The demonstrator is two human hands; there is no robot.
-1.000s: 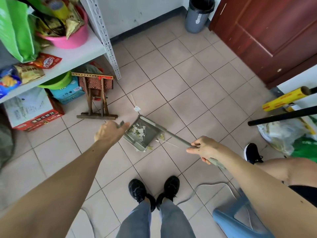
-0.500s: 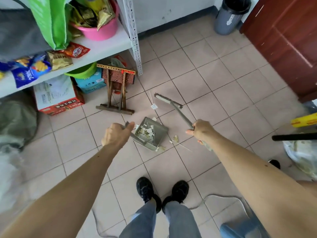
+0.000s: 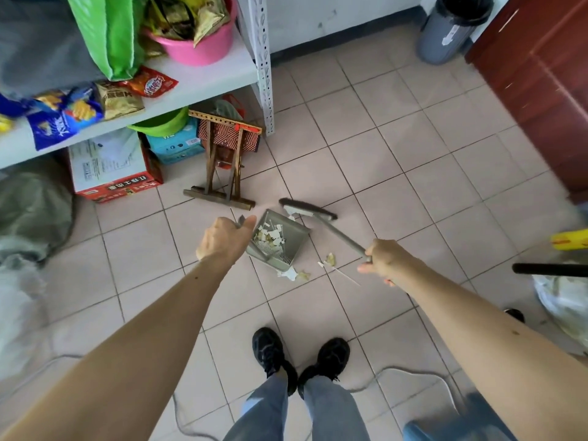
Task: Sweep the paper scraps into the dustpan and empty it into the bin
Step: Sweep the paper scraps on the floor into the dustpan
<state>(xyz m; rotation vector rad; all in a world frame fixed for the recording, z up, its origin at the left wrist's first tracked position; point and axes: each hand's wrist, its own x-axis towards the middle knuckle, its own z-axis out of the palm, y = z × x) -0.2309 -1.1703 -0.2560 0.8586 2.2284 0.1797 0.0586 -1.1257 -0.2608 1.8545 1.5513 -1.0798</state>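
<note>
A grey dustpan rests on the tiled floor with several white paper scraps inside. My left hand grips its handle. My right hand holds the grey broom by its stick; the broom head lies on the floor just beyond the dustpan's far end, against a white scrap. A few loose scraps lie at the dustpan's near end and others to its right. A grey bin with a black liner stands far off at the wall, beside the door.
A white metal shelf unit with snack bags and a pink basin stands left. A folded wooden stool and a cardboard box sit under it. A brown door is right. A cable runs by my feet.
The broom head swung from the dustpan's near right side out to its far end. The view turned left, so shelf and bin sit further right in frame.
</note>
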